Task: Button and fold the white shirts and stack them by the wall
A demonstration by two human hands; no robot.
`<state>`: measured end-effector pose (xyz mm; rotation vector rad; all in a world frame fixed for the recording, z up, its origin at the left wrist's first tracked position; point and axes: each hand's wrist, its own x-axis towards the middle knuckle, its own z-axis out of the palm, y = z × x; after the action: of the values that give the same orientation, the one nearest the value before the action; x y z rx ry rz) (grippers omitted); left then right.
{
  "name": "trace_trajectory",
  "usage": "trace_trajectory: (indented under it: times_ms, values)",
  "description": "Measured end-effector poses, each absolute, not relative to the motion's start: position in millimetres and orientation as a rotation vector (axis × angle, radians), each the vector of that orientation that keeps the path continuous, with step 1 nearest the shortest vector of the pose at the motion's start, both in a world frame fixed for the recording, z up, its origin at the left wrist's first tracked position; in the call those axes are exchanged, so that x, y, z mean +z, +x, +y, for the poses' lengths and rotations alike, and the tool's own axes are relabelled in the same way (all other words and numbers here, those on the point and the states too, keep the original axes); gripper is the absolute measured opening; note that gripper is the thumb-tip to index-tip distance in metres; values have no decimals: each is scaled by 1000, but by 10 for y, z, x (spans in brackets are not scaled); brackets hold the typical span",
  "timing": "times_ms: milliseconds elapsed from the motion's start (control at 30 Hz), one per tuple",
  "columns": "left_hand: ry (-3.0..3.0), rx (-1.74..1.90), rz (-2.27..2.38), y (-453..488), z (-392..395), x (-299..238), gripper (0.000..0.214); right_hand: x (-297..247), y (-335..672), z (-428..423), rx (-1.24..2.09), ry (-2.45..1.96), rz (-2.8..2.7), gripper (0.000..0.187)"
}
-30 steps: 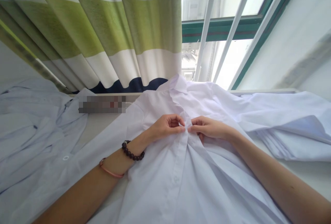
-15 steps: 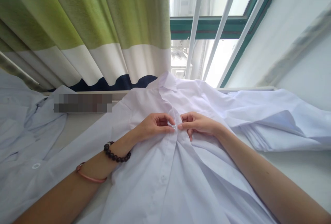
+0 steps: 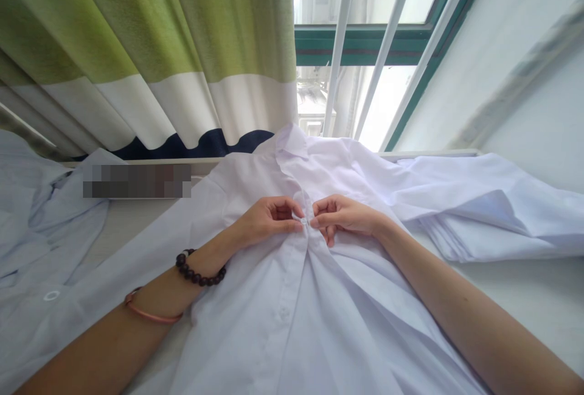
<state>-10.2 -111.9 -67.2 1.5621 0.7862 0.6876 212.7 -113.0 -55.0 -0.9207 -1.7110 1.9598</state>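
A white shirt (image 3: 237,316) lies spread out with its collar (image 3: 292,140) toward the window. My left hand (image 3: 274,220) pinches a small clear button (image 3: 303,221) at the front placket between thumb and forefinger. Facing it, my right hand (image 3: 340,217) is closed on the other front edge of the shirt, its thumb beside the button. Whether the button sits in a buttonhole cannot be made out. Lower on the placket another button (image 3: 285,313) shows. A dark bead bracelet (image 3: 199,270) and a copper-coloured bangle (image 3: 152,316) circle my left wrist and forearm.
More white garments (image 3: 31,224) lie at the left, one with a pale ring-shaped button (image 3: 52,296). A folded white cloth (image 3: 483,234) is on the right. Behind hang a green and white curtain (image 3: 182,30) and a barred window (image 3: 360,48). A blurred-out patch covers something left of the shirt.
The whole view has shifted slightly, so everything sits a little further left. Both hands keep their pinch at the same spot on the placket, with only slight finger movement around the button.
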Motion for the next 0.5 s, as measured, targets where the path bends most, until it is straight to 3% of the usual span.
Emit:
trace_trajectory:
  times_ms: [500]
  values:
    - [1517, 695, 803, -72, -1137, -648, 25, -563, 2119, -1121, 1946, -902, -1675, 25]
